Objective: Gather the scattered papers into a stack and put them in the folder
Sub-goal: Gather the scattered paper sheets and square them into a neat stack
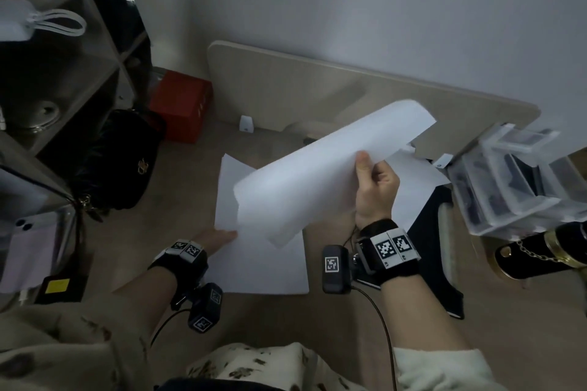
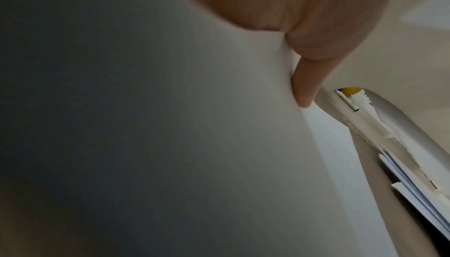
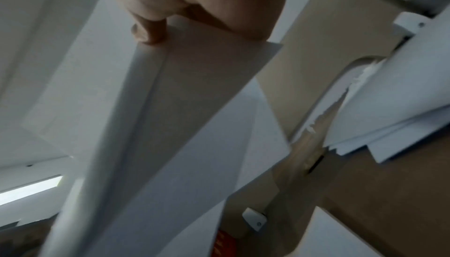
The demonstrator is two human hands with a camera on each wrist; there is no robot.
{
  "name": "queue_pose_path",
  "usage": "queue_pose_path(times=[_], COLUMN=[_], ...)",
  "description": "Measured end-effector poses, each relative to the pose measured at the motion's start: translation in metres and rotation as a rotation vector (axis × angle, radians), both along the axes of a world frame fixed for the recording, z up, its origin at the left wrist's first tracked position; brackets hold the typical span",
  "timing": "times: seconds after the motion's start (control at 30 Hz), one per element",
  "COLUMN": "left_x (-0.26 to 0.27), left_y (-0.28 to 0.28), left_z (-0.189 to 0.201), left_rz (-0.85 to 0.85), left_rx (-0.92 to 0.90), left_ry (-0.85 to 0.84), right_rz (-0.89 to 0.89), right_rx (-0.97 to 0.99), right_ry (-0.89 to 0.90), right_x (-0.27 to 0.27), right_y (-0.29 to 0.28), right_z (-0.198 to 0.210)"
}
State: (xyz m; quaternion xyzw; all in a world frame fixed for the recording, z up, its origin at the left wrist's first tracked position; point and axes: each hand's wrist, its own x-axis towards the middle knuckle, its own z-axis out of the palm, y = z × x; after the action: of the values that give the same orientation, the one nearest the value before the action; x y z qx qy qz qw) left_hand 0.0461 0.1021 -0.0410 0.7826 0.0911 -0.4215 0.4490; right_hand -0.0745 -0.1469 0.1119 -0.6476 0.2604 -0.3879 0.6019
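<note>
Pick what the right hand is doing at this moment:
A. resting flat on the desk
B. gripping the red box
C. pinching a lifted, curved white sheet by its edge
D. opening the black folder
C: the right hand pinches the edge of the lifted sheet, which curves in the air above the papers on the desk.

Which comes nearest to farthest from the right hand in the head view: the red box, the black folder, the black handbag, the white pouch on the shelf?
From the right hand:
1. Black folder, just to its right on the desk.
2. Red box, far left by the wall.
3. Black handbag, farther left, beside the shelf.
4. White pouch, top left on the shelf.
</note>
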Motion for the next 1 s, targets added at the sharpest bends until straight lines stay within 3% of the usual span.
queue_pose_path(times=[0.2,0.33,0.43,0.6,0.87,1.0], left_x=[0.019,0.001,-0.002,0.011,0.009,0.006], left_y=[0.010,0.006,0.004,0.010,0.011,0.005], left_z=[-0.056,-0.010,-0.003,-0.041,-0.045,-0.026], left_rz=[-0.033,-0.010,0.089,0.147,0.113,0.093], left_rx=[0.070,0.154,0.012,-0.036,-0.079,-0.094], left_ry=[-0.015,-0.073,-0.015,0.029,-0.040,-0.027], right_rz=[0.044,0.150,0.252,0.381,0.461,0.368], right_rx=[0.222,0.061,0.022,-0.001,-0.101,-0.291], right_ry=[0.303,0.727,0.982,1.085,0.966,1.036], right_x=[-0.011,-0.024,-0.035,-0.039,-0.012,-0.002], right_y=[-0.011,-0.019,-0.022,-0.018,-0.008,-0.013], right_z=[-0.058,-0.101,-0.126,-0.134,-0.132,-0.139])
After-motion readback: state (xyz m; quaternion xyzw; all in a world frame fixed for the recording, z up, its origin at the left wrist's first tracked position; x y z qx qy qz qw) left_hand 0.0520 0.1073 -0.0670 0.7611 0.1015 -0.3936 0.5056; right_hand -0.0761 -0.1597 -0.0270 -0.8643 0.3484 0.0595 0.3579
